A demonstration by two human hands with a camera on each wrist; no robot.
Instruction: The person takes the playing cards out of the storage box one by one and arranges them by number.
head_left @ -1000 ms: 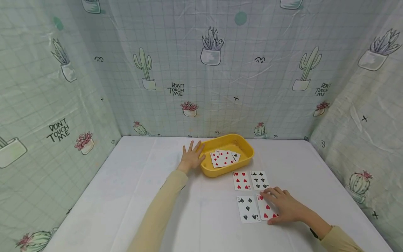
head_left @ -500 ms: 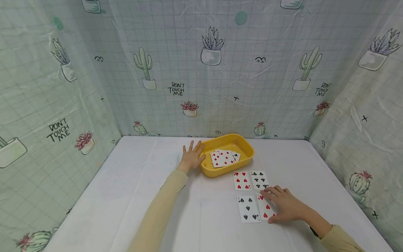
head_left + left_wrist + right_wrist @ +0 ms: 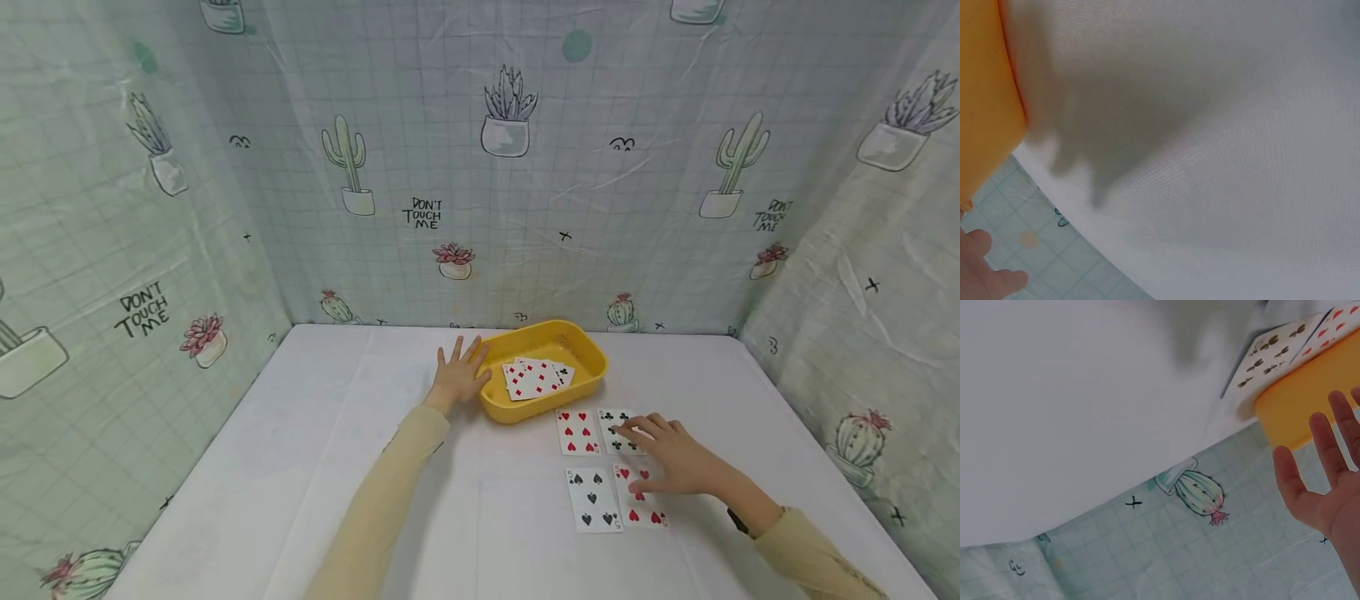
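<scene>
My left hand [image 3: 453,379] lies against the left end of a yellow tray [image 3: 543,405] in the head view, its fingers spread. A diamonds card [image 3: 532,381] lies face up in the tray, over other cards. My right hand [image 3: 678,458] is over the right side of a two-by-two layout of playing cards, its fingers apart and pinching nothing. A six of hearts [image 3: 576,433] and a six of clubs [image 3: 611,417] form the far row. Nearer lie a five of spades [image 3: 592,500] and a five of hearts [image 3: 641,517]. The right fingers partly cover both right-hand cards.
A white table surface [image 3: 360,517] extends round the tray and cards. Patterned cloth walls [image 3: 420,167] with cactus drawings enclose the back and both sides. The tray stands near the table's back edge.
My right hand has moved away from me, from the five of hearts towards the six of clubs, uncovering more of the five of hearts. The left hand and tray stay in place.
</scene>
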